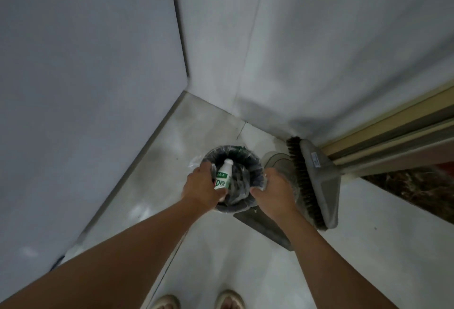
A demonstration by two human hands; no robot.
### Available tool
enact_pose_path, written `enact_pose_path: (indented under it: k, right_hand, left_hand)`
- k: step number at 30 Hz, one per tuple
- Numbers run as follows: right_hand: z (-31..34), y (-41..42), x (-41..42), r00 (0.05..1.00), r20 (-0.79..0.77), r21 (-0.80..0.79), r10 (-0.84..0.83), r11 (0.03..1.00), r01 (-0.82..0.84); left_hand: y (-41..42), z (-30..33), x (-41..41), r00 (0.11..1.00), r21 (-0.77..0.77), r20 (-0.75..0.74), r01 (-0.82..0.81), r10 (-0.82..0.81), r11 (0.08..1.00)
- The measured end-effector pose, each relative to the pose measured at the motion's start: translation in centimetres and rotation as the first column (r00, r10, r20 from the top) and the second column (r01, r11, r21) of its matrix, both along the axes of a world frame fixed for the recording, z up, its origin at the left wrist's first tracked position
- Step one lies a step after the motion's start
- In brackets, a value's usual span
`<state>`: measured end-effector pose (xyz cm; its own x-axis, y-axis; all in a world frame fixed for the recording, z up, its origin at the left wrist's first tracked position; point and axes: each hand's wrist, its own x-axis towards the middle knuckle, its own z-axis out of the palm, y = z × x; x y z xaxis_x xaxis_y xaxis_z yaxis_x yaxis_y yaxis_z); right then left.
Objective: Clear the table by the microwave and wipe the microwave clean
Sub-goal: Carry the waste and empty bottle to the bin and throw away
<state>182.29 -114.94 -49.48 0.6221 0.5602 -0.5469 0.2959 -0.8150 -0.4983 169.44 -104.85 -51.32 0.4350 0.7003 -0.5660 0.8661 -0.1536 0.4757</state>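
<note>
I look down into a room corner at a small round bin lined with a clear plastic bag, standing on the pale floor. My left hand grips a small white bottle with a green label and white cap, held over the bin's mouth. My right hand is curled over the bin's right rim, holding the edge of the bag. No microwave or table is in view.
A grey broom with dark bristles leans just right of the bin, over a grey dustpan on the floor. White walls close the corner behind; a door frame runs at right. My feet show at the bottom.
</note>
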Motion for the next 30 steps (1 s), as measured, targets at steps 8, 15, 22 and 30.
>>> enact_pose_path:
  k: [8,15,22,30]
  right_hand:
    - [15.5,0.5,-2.8,1.000,0.000,0.031,0.013,0.999,-0.013]
    - [27.5,-0.4,-4.6,0.999,0.053,0.115,0.014,0.993,-0.020]
    - [37.4,-2.0,-7.0,0.988,0.153,0.175,-0.019,0.985,-0.008]
    - [46.3,-3.6,-10.0,0.978,0.208,0.230,0.024,0.970,-0.073]
  left_hand:
    - [0.6,15.7,-1.4,0.996,-0.002,0.071,0.057,-0.057,0.998]
    - [0.3,27.5,-3.8,0.988,0.009,0.148,0.032,-0.033,0.999]
    - [-0.4,38.2,-6.1,0.974,0.094,0.214,0.053,-0.072,0.994]
    - [-2.1,48.2,-9.6,0.951,0.141,0.304,0.011,-0.054,0.990]
